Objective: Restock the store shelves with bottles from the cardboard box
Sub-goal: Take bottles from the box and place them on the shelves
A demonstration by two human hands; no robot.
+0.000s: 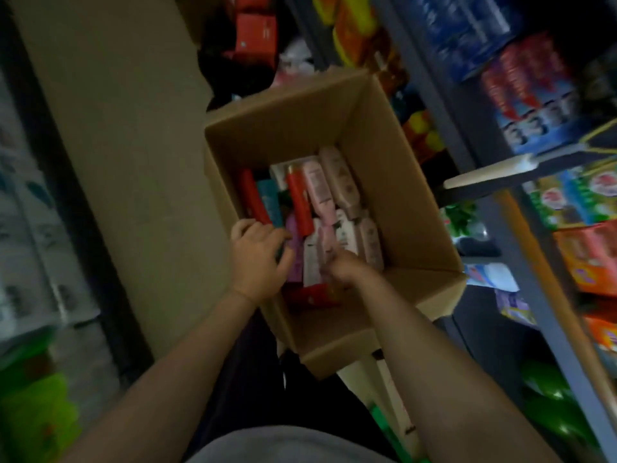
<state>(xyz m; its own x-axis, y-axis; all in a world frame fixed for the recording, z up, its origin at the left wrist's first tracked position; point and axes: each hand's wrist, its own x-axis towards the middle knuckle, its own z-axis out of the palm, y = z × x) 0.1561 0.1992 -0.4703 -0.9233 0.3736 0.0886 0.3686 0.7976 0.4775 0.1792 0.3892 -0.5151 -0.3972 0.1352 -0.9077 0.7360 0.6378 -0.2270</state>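
Observation:
An open cardboard box [394,182] stands in front of me, holding several bottles lying on their sides: red [298,202], pale pink [340,182], white and purple ones. My left hand [257,262] reaches in at the box's left side, fingers curled round the lower end of a teal bottle [268,200]. My right hand [339,267] is in the middle of the box, and its fingers pinch the near end of a small pink bottle [325,237]. The picture is blurred, so both holds are hard to make out exactly.
Store shelves [490,162] run along the right, packed with red and blue cartons [531,95], green and orange packs [581,202] and green bottles [551,396]. A glass-fronted cabinet [33,228] lines the left. Beige floor [117,128] lies between them.

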